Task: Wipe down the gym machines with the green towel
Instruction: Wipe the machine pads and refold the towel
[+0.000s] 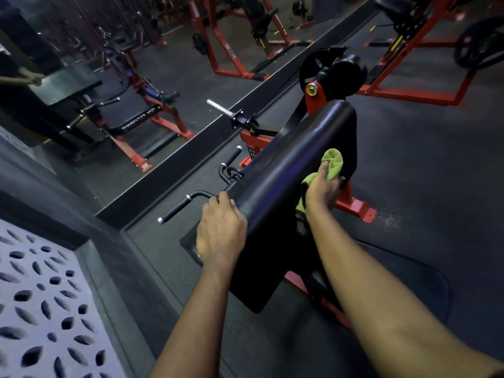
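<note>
I see the black pad (286, 170) stretching away from my left hand (221, 233), which rests on its near left edge. The green towel (331, 162) lies bunched on the pad under my right hand (323, 190). Below both hands, the dark floor (422, 165) bears the machine's red frame (354, 207).
</note>
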`<state>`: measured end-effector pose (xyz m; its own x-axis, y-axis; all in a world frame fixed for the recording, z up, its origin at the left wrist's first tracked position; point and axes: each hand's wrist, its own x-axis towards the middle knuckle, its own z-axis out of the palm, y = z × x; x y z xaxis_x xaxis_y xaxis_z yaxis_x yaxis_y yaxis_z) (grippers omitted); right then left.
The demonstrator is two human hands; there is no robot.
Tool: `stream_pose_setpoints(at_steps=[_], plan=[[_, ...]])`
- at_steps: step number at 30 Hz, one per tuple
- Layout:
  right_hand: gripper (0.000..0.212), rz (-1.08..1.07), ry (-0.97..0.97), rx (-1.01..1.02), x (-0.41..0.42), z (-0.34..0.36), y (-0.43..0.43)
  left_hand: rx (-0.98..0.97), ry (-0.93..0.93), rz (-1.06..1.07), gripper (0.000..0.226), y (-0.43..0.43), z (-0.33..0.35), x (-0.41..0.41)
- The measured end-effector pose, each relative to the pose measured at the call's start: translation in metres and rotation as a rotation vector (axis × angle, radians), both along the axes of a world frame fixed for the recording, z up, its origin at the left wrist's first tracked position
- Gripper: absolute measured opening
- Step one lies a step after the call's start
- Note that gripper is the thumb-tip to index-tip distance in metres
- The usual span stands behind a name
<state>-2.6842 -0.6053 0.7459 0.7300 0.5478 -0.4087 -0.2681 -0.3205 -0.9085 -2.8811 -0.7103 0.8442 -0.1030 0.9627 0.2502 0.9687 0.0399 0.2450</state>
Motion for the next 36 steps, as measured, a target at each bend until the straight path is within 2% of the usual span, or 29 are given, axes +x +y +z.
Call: stream_pose_setpoints(at_steps=[3, 6, 8, 13, 14, 16, 17, 18, 21, 22, 26, 29, 33, 36], plan=[[0.076, 0.052, -0.207, 0.141, -0.046, -0.005, -0.045, 0.000, -0.016, 0.001, 0.033, -0.001, -0.001, 0.000], [0.078, 0.067, -0.292, 0.238, -0.092, -0.023, -0.088, -0.003, -0.022, 0.004, 0.034, 0.001, -0.002, 0.000], [0.083, 0.054, -0.229, 0.228, -0.090, -0.030, -0.085, -0.005, -0.010, 0.003, 0.035, 0.000, -0.002, 0.001], [0.103, -0.072, 0.011, 0.056, -0.038, -0.064, -0.022, -0.007, 0.023, 0.017, 0.035, 0.002, -0.004, 0.001], [0.100, -0.101, 0.068, 0.042, -0.026, -0.071, -0.012, -0.004, 0.023, 0.015, 0.034, 0.002, -0.004, 0.001], [0.077, -0.121, 0.135, 0.050, -0.009, -0.075, -0.002, -0.009, 0.022, 0.007, 0.034, 0.002, -0.005, 0.001], [0.069, -0.119, 0.136, 0.040, -0.005, -0.077, -0.001, -0.013, 0.020, 0.007, 0.035, 0.002, -0.004, 0.001], [0.072, -0.110, 0.125, 0.036, -0.005, -0.078, -0.003, -0.012, 0.019, 0.009, 0.035, 0.002, -0.004, 0.002], [0.107, -0.050, 0.016, 0.029, -0.031, -0.088, -0.033, -0.011, 0.026, 0.009, 0.032, 0.001, -0.005, 0.002], [0.108, -0.021, -0.026, 0.050, -0.049, -0.091, -0.051, -0.009, 0.021, 0.011, 0.030, 0.001, -0.005, 0.002], [0.083, 0.100, -0.208, 0.172, -0.105, -0.096, -0.114, -0.041, -0.067, 0.131, 0.023, 0.010, 0.001, 0.005], [0.073, 0.088, -0.193, 0.119, -0.094, -0.105, -0.099, -0.046, -0.105, 0.136, 0.024, 0.033, 0.004, 0.029], [0.073, 0.028, -0.150, 0.117, -0.073, -0.103, -0.076, -0.053, -0.072, -0.023, 0.035, 0.060, -0.002, 0.058], [0.085, 0.013, -0.081, 0.062, -0.042, -0.123, -0.047, -0.060, -0.053, -0.025, 0.040, 0.064, -0.007, 0.061]])
